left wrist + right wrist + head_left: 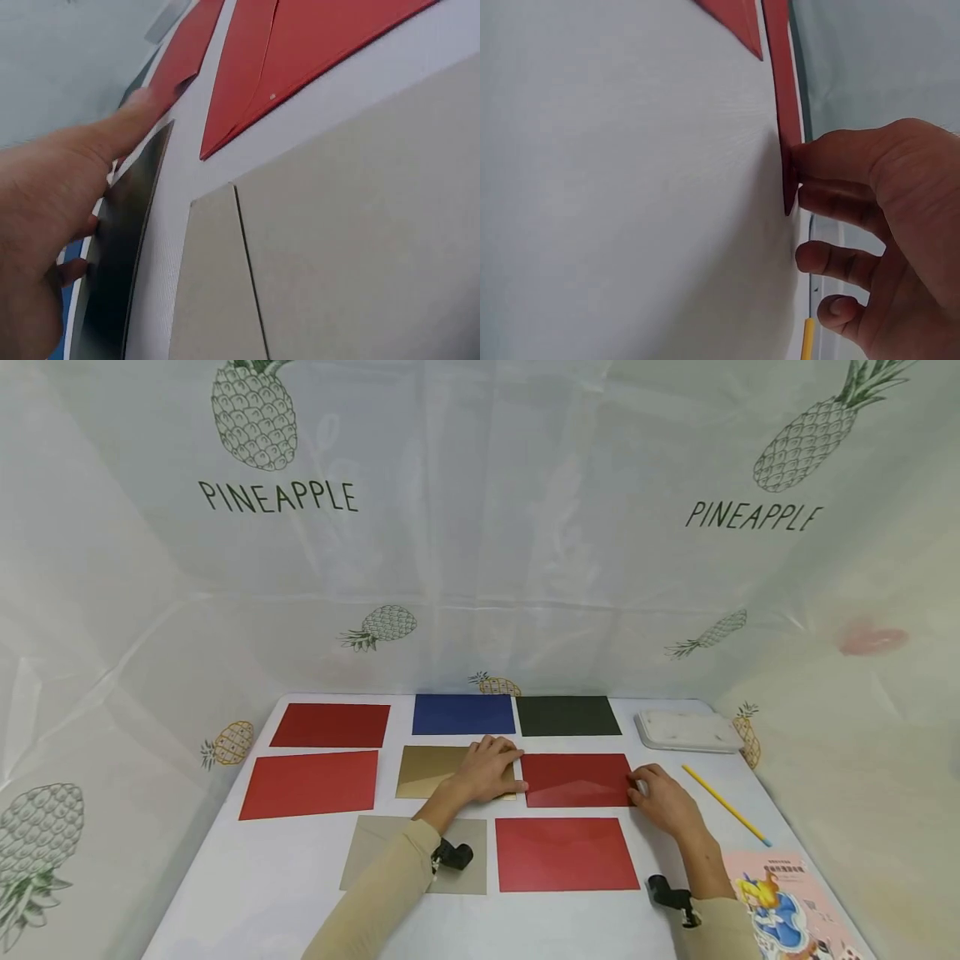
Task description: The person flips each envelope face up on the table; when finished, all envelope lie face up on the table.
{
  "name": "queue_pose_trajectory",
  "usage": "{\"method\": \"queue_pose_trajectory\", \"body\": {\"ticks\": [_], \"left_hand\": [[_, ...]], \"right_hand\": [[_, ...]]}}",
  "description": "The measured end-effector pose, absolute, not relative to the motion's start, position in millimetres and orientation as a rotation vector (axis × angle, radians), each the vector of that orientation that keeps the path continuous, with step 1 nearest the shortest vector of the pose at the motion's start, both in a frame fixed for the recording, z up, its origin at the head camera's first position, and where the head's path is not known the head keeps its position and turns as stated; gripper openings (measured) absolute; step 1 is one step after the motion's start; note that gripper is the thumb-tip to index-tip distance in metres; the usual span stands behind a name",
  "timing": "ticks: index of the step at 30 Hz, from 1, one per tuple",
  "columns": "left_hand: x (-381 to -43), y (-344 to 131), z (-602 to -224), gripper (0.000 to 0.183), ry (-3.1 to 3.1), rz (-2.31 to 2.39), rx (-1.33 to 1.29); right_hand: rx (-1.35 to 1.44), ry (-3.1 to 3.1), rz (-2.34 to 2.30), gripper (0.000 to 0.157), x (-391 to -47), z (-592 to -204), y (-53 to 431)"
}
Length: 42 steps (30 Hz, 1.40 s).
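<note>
A flat red paper rectangle (576, 781) lies in the middle row, between both hands. At its left edge, my left hand (486, 770) touches it with thumb and forefinger, reaching over a gold rectangle (423, 772) that it partly covers. My right hand (667, 802) pinches the same red piece at its right edge, the thumb (829, 157) on the near side in the right wrist view. Just in front lie another red rectangle (567, 854) and a beige-grey one (468, 860), partly under the left forearm. The left wrist view shows a thin seam-like line on each of these two.
Behind stand out blue (463, 715) and dark green (568, 717) rectangles. Two red rectangles (330, 725) lie at the left. On the right are a pale flat case (686, 731), a yellow pencil (726, 806) and a pink picture book (783, 902). Pineapple-printed curtains (495, 552) enclose the table.
</note>
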<state>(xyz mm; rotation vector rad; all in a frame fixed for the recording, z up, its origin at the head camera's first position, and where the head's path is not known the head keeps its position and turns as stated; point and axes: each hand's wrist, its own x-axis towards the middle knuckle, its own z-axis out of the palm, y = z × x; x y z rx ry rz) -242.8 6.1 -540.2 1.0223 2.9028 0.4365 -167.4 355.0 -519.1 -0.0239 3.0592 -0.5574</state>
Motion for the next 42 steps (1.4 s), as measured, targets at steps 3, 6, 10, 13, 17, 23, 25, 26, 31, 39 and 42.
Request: {"method": "queue_pose_trajectory", "body": {"ticks": [3, 6, 10, 13, 17, 23, 25, 26, 31, 39, 42], "left_hand": [[-245.2, 8.4, -539.5, 0.063, 2.925, 0.517, 0.987], [-249.2, 11.6, -538.7, 0.056, 2.971, 0.561, 0.934], [-257.0, 16.3, -538.6, 0.052, 3.025, 0.606, 0.871], [-262.9, 20.6, -537.7, 0.051, 3.064, 0.625, 0.837], [-267.0, 27.9, -537.7, 0.055, 3.079, 0.592, 0.799], [-268.0, 42.4, -538.6, 0.064, 3.005, 0.503, 0.761], [-268.0, 45.7, -537.9, 0.065, 2.999, 0.484, 0.743], [-268.2, 46.7, -538.0, 0.065, 2.999, 0.480, 0.734], [-271.7, 48.5, -540.8, 0.064, 3.007, 0.508, 0.696], [-273.1, 48.0, -542.9, 0.061, 2.994, 0.595, 0.665], [-270.3, 47.4, -540.0, 0.059, 2.950, 0.744, 0.627]], "right_hand": [[-0.030, 3.061, -0.556, 0.032, -170.8, -518.0, 355.6], [-0.032, 3.061, -0.525, 0.031, -177.2, -514.1, 355.6], [0.021, 3.061, -0.548, 0.036, -193.3, -508.2, 351.8], [0.033, 3.064, -0.634, 0.038, -211.0, -507.5, 347.7], [-0.018, 3.075, -0.687, 0.040, -235.2, -511.8, 342.5], [-0.009, 3.123, -0.669, 0.048, -260.2, -517.5, 339.8], [0.018, 3.114, -0.678, 0.054, -264.7, -518.9, 339.4], [0.030, 3.104, -0.682, 0.056, -266.0, -519.6, 338.9], [0.089, 3.046, -0.667, 0.060, -270.2, -521.7, 337.3], [0.112, 3.000, -0.631, 0.058, -270.1, -520.6, 336.3], [0.093, 2.990, -0.611, 0.058, -269.2, -519.6, 335.8]]}}
